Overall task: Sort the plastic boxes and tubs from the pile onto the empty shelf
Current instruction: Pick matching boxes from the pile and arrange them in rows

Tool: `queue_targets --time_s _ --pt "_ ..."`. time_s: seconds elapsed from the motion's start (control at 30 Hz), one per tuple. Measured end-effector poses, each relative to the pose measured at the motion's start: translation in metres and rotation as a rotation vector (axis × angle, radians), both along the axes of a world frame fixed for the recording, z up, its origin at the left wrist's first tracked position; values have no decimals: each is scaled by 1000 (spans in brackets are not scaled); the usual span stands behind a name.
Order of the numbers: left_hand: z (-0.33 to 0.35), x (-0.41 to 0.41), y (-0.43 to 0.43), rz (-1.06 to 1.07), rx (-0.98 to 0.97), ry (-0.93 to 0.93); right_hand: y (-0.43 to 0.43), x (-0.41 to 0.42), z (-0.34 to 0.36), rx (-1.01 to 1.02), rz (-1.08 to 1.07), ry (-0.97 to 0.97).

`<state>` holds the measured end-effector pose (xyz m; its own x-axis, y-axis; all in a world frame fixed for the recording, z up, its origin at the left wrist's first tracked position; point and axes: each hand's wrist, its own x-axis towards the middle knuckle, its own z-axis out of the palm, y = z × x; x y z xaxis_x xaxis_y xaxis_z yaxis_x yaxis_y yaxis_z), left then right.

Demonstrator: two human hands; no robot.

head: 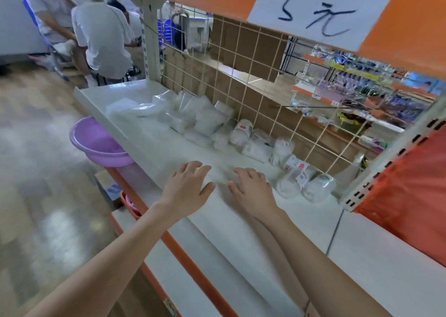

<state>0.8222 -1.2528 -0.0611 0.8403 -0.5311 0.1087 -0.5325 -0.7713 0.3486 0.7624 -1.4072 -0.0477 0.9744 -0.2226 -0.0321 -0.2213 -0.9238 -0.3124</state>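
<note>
One view only: head cam, wide-angle, worn by the person, looking fwd and down over both forearms onto the white shelf. Frame is tilted, so the shelf's front edge runs diagonally from upper left to bottom centre. Close range: left hand and right hand sit mid-frame, near the lens. Cam faces the wire grid back and sees through it to the next aisle. Price sign on the upper shelf's edge fills the top. Floor at left edge. Slight motion blur.

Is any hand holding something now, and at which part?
Nothing is held. The left hand and right hand are open, palms down over the white shelf.
</note>
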Motion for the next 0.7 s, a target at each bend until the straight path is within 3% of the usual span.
queue_targets --time_s 0.37,0.7 --pt "0 137 33 -116 59 -58 31 113 -4 17 -152 -64" --pt "-10 236 78 -86 144 -90 83 186 -9 -75 -244 -110"
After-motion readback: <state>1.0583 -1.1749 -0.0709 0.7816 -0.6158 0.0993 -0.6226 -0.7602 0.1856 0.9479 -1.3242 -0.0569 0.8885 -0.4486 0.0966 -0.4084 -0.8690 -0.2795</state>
